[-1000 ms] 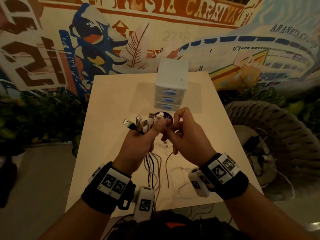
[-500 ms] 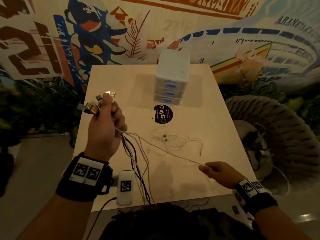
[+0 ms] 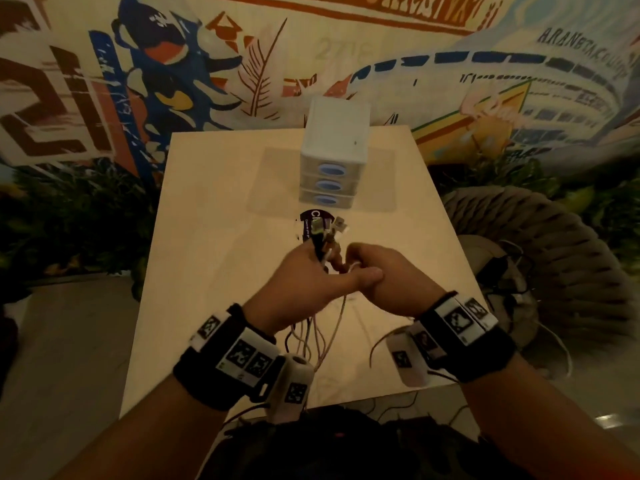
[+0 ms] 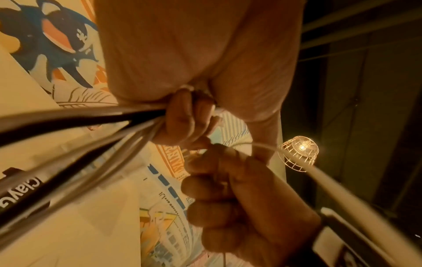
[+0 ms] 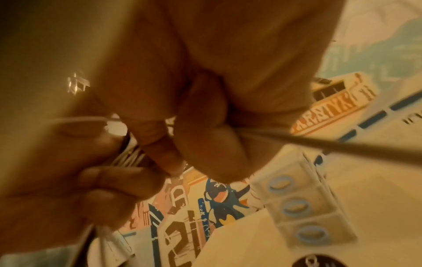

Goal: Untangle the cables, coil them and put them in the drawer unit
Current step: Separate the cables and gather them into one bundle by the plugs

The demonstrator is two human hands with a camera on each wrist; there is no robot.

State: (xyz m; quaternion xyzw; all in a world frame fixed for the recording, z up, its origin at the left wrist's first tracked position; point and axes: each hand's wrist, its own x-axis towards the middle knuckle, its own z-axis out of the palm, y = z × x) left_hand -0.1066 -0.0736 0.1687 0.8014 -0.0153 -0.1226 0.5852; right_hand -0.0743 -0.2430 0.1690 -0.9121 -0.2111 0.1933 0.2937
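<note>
Two hands meet above the middle of the worktop (image 3: 207,237). The left hand (image 3: 304,289) has its grip curled tight round a bundle of cables (image 3: 323,244), black and pale ones together; their plug ends fan out just beyond its knuckles, and the loose lengths hang below the wrist toward the person. In the left wrist view the same cables (image 4: 95,130) run out from under the curled fingers (image 4: 182,117). The right hand (image 3: 391,282) sits touching the left, its grip pinching a single thin pale cable (image 5: 319,142) between thumb and curled fingers; that strand runs off taut to one side of the pinch. The left thumb lies across the front of the right hand.

Beyond both grips, toward the far edge of the worktop, stands the white drawer unit (image 3: 334,147), three drawers stacked, each with a blue oval handle, all pushed in. Between the unit and the plug ends lies a dark round sticker (image 3: 311,220), partly hidden behind the plugs. Past the right hand, off the worktop, a woven chair (image 3: 554,258) holds more wiring. A painted mural (image 3: 156,64) covers the wall behind.
</note>
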